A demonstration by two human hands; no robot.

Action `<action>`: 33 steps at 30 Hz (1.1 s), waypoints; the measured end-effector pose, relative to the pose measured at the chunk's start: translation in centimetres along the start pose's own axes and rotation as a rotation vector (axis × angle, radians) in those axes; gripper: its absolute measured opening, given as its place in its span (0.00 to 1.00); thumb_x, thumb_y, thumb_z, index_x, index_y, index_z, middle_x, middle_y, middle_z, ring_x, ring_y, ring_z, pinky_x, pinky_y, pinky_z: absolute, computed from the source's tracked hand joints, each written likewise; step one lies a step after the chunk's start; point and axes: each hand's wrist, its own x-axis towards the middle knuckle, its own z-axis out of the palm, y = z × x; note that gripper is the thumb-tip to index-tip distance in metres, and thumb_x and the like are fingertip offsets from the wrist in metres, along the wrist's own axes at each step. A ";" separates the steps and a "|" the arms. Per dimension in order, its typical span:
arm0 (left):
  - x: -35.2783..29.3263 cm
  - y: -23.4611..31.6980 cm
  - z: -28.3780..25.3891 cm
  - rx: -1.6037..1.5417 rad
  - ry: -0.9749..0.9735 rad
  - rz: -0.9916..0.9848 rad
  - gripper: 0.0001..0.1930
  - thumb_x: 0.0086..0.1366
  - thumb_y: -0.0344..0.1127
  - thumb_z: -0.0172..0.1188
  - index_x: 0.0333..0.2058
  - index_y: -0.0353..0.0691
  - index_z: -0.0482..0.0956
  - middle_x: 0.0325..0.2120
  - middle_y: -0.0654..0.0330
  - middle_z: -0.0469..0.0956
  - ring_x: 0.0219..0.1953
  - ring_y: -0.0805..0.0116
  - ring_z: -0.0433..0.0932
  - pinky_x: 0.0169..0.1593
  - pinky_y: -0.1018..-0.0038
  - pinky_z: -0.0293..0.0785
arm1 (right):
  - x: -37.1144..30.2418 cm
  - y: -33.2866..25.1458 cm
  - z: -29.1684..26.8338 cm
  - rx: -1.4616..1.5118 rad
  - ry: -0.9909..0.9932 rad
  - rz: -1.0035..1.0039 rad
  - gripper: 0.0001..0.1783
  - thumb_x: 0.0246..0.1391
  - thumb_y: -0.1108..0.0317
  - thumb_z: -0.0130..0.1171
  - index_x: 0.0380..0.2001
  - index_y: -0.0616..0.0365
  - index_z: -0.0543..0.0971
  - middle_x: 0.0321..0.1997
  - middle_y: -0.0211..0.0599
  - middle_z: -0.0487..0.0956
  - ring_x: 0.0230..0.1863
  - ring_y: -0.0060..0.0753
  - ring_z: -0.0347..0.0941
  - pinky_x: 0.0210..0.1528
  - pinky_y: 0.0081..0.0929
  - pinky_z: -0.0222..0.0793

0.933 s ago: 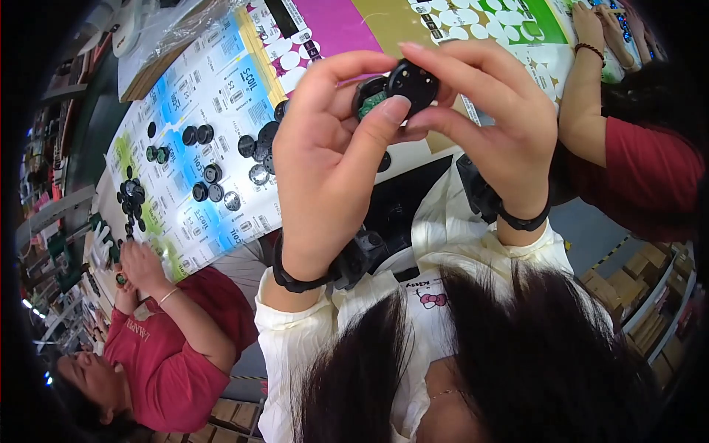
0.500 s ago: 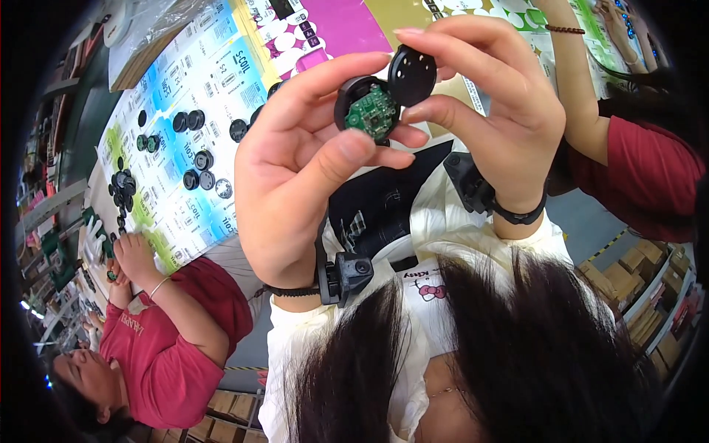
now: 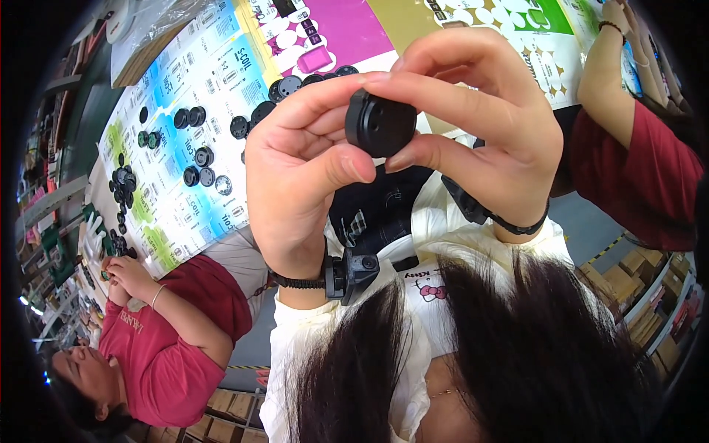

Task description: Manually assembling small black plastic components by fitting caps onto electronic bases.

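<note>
A round black plastic housing (image 3: 384, 127) is held up between both hands, its disc-shaped cover lying over the front. Small holes show in the cover, and the green circuit board inside is hidden. My left hand (image 3: 306, 159) grips the housing from its left side, thumb low and fingers curled behind. On the right, my right hand (image 3: 480, 122) pinches the cover's edge, index finger along the top and thumb at the bottom. Beyond my left fingers, several black round parts (image 3: 290, 86) lie on the printed sheets.
Printed sheets (image 3: 214, 81) cover the table, with more black parts (image 3: 196, 116) in small groups and a pile (image 3: 124, 188) at the far left. A co-worker in red (image 3: 173, 332) sits at left; another red sleeve (image 3: 639, 173) is at right. Boxes (image 3: 635, 266) stand on a rack.
My right hand has brought the cover left and down onto the housing, and the green circuit board is now out of sight. The hands have shifted slightly lower.
</note>
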 end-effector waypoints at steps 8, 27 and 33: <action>-0.1 -0.5 -0.2 -0.262 -0.068 0.018 0.26 0.43 0.26 0.62 0.42 0.27 0.64 0.36 0.50 0.71 0.37 0.66 0.72 0.39 0.77 0.70 | -0.6 0.2 0.3 0.053 0.054 0.057 0.23 0.26 0.78 0.62 0.35 0.66 0.73 0.35 0.39 0.65 0.34 0.30 0.66 0.34 0.21 0.66; -2.3 -1.8 2.4 0.612 0.348 0.324 0.11 0.55 0.22 0.48 0.38 0.27 0.67 0.30 0.53 0.73 0.31 0.73 0.72 0.37 0.81 0.69 | -2.3 1.7 2.7 -0.147 0.118 -0.008 0.22 0.25 0.79 0.61 0.33 0.62 0.75 0.37 0.39 0.71 0.35 0.30 0.69 0.36 0.19 0.65; -2.5 -2.3 1.9 0.284 0.286 0.300 0.12 0.57 0.24 0.46 0.39 0.26 0.65 0.31 0.52 0.72 0.31 0.69 0.73 0.37 0.79 0.70 | -2.9 0.6 3.3 0.147 0.113 0.274 0.24 0.27 0.77 0.62 0.36 0.63 0.73 0.37 0.41 0.72 0.38 0.33 0.70 0.38 0.21 0.65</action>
